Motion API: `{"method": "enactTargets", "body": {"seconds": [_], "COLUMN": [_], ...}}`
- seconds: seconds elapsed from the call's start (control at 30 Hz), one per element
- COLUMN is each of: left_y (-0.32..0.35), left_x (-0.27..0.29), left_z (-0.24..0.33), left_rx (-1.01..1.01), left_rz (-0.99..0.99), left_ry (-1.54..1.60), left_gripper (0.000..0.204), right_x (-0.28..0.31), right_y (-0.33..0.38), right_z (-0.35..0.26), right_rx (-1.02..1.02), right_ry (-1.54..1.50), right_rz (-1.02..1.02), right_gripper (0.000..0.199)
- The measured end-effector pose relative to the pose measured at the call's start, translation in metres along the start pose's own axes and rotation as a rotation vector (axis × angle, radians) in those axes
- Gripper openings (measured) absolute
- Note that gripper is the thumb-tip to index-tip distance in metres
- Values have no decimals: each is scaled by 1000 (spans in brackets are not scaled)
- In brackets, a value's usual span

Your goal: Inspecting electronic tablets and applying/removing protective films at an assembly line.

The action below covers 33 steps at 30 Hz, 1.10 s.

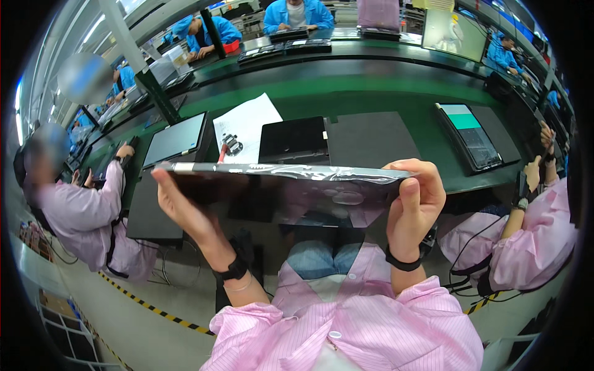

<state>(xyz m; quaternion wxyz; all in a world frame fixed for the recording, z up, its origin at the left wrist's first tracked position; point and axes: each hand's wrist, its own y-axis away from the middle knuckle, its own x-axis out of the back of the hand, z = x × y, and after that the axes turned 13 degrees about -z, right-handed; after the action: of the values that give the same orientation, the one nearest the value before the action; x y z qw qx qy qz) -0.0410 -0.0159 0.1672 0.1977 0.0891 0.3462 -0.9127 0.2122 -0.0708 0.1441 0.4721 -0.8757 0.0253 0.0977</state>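
Note:
A wide, thin tablet point(291, 201) with a dark glossy face is raised in front of my chest, tilted so that its long edge shows. Clear wrinkled film point(328, 171) runs along that edge and catches the light. My left hand point(185, 207) grips the left end, thumb at the corner. On the opposite end, my right hand point(419, 201) is closed round the corner, with fingers behind and thumb in front. Black straps circle both wrists. Behind the tablet, another black tablet point(293, 137) lies on the bench beside a dark grey pad point(374, 137).
White paper point(247, 117) bears a small metal part with a red piece point(231, 146). A grey-screened tablet point(176, 139) rests at left, a lit tablet point(471, 136) at right, on the green bench point(346, 83). Co-workers in pink sit on both sides; others in blue work beyond.

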Motion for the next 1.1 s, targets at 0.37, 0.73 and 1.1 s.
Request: {"method": "enactTargets", "body": {"seconds": [0.37,0.73,1.1], "left_y": [-61,-63,-31], "left_x": [38,-10,-56], "left_z": [-72,-59,-8], "left_rx": [-304,-148,-29], "left_rz": [-312,-672,-429], "left_ry": [654,888,615], "left_gripper": [64,64,61], "right_x": [-36,-36,-32], "right_y": [4,-18,-15], "right_z": [-7,41,99], "right_rx": [147,-361,-230], "right_ry": [-123,28,256], "right_rz": [-327,-275,-48], "right_gripper": [6,14,14]}}
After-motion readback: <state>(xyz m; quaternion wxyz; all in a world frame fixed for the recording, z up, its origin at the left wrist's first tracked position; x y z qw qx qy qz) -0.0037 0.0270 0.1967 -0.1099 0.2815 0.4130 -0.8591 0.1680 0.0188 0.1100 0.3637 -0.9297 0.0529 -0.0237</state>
